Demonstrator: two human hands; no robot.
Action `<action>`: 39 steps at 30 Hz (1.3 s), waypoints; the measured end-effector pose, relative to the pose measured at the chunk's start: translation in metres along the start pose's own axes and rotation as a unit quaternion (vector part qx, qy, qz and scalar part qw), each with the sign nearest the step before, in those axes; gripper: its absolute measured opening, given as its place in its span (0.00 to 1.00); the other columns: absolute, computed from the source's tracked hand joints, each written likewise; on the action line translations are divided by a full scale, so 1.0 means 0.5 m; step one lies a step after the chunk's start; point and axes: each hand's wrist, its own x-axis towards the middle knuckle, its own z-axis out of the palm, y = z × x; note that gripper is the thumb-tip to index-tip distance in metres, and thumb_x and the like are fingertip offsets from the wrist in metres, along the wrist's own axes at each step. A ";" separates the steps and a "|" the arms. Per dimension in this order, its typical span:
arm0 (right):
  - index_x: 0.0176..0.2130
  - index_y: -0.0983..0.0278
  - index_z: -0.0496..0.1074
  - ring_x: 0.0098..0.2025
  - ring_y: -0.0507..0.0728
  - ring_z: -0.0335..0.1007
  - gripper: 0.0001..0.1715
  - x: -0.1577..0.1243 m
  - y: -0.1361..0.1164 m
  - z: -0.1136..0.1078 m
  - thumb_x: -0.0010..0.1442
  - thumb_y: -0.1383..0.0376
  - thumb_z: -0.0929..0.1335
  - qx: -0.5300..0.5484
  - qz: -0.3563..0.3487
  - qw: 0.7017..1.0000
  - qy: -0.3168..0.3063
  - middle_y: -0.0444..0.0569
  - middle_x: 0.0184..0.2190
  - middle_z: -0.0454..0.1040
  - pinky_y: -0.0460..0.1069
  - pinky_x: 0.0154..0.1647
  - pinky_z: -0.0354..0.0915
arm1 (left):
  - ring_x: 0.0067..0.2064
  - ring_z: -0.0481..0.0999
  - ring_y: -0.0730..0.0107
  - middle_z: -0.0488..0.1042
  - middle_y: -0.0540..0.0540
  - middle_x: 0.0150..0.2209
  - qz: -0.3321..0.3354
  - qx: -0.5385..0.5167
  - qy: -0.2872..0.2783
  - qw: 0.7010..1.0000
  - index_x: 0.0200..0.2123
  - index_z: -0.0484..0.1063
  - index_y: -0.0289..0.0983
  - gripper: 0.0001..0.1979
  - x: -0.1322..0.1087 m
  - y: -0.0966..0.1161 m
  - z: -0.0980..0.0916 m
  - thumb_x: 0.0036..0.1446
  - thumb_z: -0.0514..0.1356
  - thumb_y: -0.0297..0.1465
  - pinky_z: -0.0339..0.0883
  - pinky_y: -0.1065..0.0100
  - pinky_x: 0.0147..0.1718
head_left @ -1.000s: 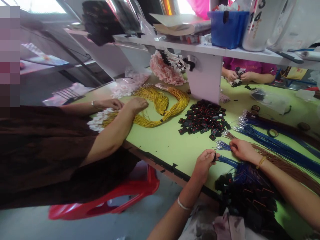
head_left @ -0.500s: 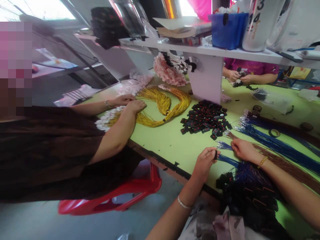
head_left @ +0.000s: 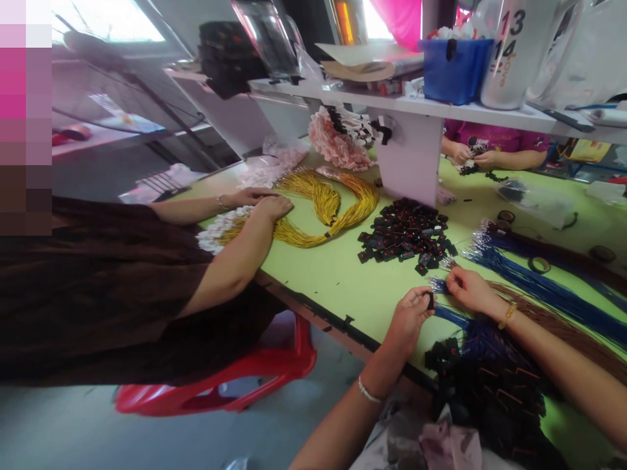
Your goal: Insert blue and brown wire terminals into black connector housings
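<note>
Between the fingertips of my left hand (head_left: 410, 313) is a small black connector housing (head_left: 430, 300). Just right of it, the fingers of my right hand (head_left: 470, 289) are pinched together beside the tips of the brown wires (head_left: 449, 262); anything in that pinch is too small to make out. Blue wires (head_left: 453, 315) run below both hands toward a heap of black connectors with wires (head_left: 494, 391) at my lap. Beyond my hands lies a pile of loose black housings (head_left: 409, 235). Silver-tipped blue wires (head_left: 533, 277) stretch along the table to the right.
At the left, a co-worker's hands (head_left: 272, 203) rest by yellow wire bundles (head_left: 313, 238). Another person's hands (head_left: 473, 156) work behind the shelf (head_left: 411, 108). A blue bin (head_left: 455, 72) stands on it. Tape rolls (head_left: 539, 264) lie right; a red stool (head_left: 294, 365) stands left.
My right hand has moved left, closer to the brown wire tips and to my left hand. My left hand keeps the black housing. The view has shifted slightly.
</note>
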 end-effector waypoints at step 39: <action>0.22 0.63 0.63 0.21 0.49 0.54 0.10 -0.058 -0.060 0.021 0.54 0.66 0.63 0.061 -0.053 0.995 0.064 0.42 0.19 0.66 0.44 0.23 0.47 | 0.35 0.71 0.72 0.73 0.45 0.36 -0.013 -0.076 -0.058 0.995 0.37 0.70 0.35 0.12 0.009 -0.001 0.012 0.47 0.66 0.30 0.64 0.69 0.38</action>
